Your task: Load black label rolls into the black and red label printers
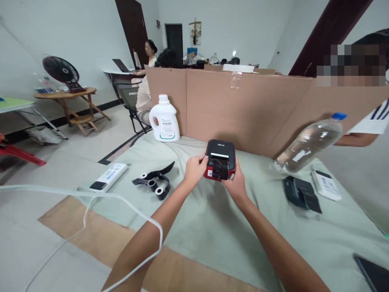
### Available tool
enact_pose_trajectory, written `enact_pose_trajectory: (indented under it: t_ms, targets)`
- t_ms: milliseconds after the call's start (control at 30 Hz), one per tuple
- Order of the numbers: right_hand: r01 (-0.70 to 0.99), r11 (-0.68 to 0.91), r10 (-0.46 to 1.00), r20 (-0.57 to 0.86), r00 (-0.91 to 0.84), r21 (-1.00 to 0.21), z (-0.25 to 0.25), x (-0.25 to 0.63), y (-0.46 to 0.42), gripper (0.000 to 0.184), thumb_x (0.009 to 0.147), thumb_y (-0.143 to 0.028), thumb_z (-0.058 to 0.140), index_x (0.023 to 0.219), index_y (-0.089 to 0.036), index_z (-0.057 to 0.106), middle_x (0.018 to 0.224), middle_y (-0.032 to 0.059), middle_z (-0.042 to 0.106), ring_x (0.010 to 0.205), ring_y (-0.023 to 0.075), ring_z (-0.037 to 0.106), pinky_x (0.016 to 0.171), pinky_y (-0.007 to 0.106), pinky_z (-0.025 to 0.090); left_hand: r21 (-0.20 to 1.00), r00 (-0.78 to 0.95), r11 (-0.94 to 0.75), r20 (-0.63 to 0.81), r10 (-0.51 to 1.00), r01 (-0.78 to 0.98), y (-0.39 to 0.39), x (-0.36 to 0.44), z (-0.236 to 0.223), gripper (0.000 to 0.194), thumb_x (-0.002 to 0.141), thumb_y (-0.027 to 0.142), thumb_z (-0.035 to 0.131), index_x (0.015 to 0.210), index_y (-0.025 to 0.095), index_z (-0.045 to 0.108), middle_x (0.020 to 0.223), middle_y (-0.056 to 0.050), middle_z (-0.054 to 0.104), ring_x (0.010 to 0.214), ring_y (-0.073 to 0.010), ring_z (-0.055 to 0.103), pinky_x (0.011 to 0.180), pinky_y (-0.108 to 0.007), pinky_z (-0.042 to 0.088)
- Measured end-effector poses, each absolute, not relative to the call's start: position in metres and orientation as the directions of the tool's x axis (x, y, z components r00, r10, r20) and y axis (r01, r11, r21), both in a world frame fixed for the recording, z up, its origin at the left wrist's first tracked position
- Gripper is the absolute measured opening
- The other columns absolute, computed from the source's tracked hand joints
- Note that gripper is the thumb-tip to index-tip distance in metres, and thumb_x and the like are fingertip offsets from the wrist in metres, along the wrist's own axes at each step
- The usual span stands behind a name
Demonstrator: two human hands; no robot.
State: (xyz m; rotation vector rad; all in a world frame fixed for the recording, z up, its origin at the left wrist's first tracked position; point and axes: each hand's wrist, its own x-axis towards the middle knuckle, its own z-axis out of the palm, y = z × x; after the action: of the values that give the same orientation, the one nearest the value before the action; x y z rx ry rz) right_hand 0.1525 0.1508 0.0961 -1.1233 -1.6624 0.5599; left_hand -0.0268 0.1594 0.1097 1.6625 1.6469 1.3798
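Between my two hands is a small black and red label printer [223, 150], with a strip of black tape [220, 168] hanging out of its front slot. My left hand [196, 168] grips its left side, fingers closed against the edge. On the opposite side my right hand [237, 182] holds the lower right corner. The printer is over the green cloth [194, 227]; I cannot tell whether it rests on it. To the left lie several small rolls with loose black tape [154, 182].
A white jug [165, 121] and a tilted clear bottle [313, 142] stand by the cardboard wall [237, 105]. A black device [300, 194] and white boxes [326, 184] lie right, a white power bank-like box [109, 177] left. A white cable [127, 198] crosses my left arm. People are nearby.
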Motion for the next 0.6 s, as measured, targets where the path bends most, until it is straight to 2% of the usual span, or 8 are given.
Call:
enact_pose_trajectory:
  t_ms: [133,200,333,433,600]
  targets:
    - [0.397,0.407,0.900,0.436,-0.019,-0.823,0.076,0.174,0.137,0.067,0.077,-0.038,0.069,0.139,-0.022,0.049,0.128,0.0098,0.070,0.110,0.0275,0.068,0.095,0.041,0.054,0.862,-0.141,-0.181,0.277,0.950,0.474,0.163,-0.007,0.095,0.032,0.089,0.027,0.053,0.069,0.018,0.075,0.065,-0.003,0.071,0.067,-0.0189,0.062,0.066,-0.027,0.043]
    - [0.408,0.366,0.920,0.390,-0.024,-0.837,0.068,0.175,0.135,0.064,0.079,-0.038,0.067,0.138,-0.022,0.048,0.124,0.0090,0.071,0.107,0.0273,0.068,0.093,0.041,0.054,0.879,-0.134,-0.155,0.239,0.962,0.452,0.166,-0.008,0.088,0.030,0.086,0.027,0.056,0.063,0.018,0.072,0.059,-0.001,0.066,0.063,-0.0177,0.060,0.064,-0.027,0.044]
    - [0.485,0.347,0.926,0.374,-0.045,-0.803,0.059,0.174,0.133,0.067,0.081,-0.039,0.065,0.142,-0.023,0.044,0.131,0.0109,0.068,0.114,0.0294,0.066,0.094,0.042,0.054,0.906,-0.162,-0.108,0.188,0.969,0.408,0.170,-0.012,0.078,0.023,0.082,0.029,0.060,0.069,0.018,0.075,0.064,-0.003,0.070,0.067,-0.0195,0.065,0.066,-0.028,0.049]
    - [0.549,0.317,0.931,0.365,-0.023,-0.773,0.049,0.175,0.134,0.076,0.080,-0.040,0.064,0.149,-0.022,0.038,0.136,0.0140,0.064,0.121,0.0323,0.062,0.096,0.045,0.053,0.896,-0.166,-0.094,0.182,0.969,0.435,0.171,-0.010,0.072,0.023,0.081,0.028,0.058,0.073,0.018,0.076,0.072,-0.005,0.075,0.073,-0.0215,0.069,0.070,-0.029,0.050]
    - [0.559,0.316,0.920,0.391,0.016,-0.767,0.030,0.176,0.137,0.089,0.079,-0.045,0.068,0.155,-0.020,0.029,0.138,0.0154,0.061,0.124,0.0343,0.059,0.102,0.048,0.050,0.928,-0.233,-0.082,0.175,0.956,0.363,0.170,-0.003,0.062,0.024,0.081,0.030,0.057,0.085,0.018,0.077,0.090,-0.007,0.079,0.086,-0.0225,0.072,0.078,-0.030,0.051]
